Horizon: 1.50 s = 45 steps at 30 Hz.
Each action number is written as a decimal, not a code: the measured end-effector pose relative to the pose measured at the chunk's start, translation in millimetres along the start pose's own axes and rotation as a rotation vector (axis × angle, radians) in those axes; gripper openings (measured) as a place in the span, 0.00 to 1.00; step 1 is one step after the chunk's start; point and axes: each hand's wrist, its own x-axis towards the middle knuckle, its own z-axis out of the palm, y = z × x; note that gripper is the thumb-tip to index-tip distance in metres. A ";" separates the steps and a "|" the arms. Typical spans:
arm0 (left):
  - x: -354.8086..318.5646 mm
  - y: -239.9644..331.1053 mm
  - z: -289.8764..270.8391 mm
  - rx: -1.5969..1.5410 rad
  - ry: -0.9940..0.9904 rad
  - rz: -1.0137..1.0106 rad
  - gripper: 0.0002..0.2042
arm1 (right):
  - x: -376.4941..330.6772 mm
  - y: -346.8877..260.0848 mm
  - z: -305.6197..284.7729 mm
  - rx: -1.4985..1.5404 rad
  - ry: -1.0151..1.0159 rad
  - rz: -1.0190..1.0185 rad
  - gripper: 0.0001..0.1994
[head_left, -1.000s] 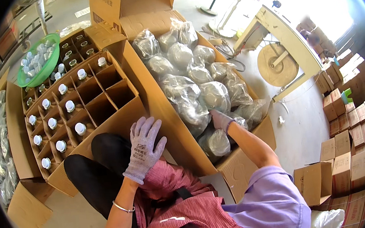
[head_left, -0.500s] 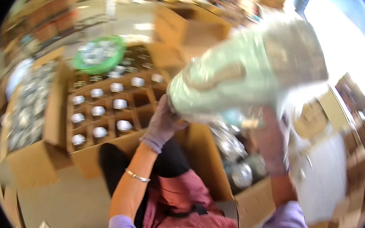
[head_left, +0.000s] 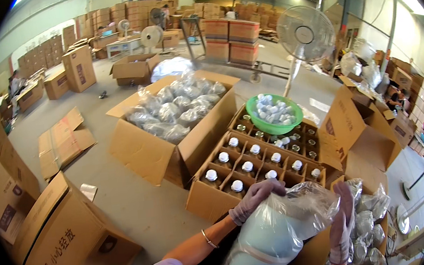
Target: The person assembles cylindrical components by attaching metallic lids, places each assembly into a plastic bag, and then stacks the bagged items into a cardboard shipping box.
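A large pale blue-green cylinder stands tilted before my lap inside a clear plastic bag. My left hand, in a thin greyish glove, has its fingers curled over the bag's upper edge. On the other side, my gloved right hand lies against the bag with its fingers stretched upward. Just beyond stands a divided carton of clear bottles with white caps. Behind those caps a green basin full of loose white caps rests over uncapped bottles.
An open carton of plastic-wrapped items stands at the left of the bottles. More wrapped items fill a box by my right hand. Closed cartons stand at near left. A standing fan rises behind the basin.
The wrapped cylinder has come down from raised and sideways to low before my lap. My left hand has shifted to the bag's top edge. The view has turned left and up.
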 end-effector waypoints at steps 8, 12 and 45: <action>-99.3 78.5 8.6 0.306 -0.175 -0.462 0.35 | -87.3 53.7 17.7 -0.368 -0.068 -0.202 0.37; -110.6 111.8 -48.3 0.182 -0.144 -0.788 0.21 | -138.8 52.6 -7.8 -0.468 -0.341 -0.073 0.27; 9.5 68.9 -10.0 0.499 -0.152 -0.099 0.27 | 36.3 38.0 31.1 -0.061 -0.361 -0.212 0.43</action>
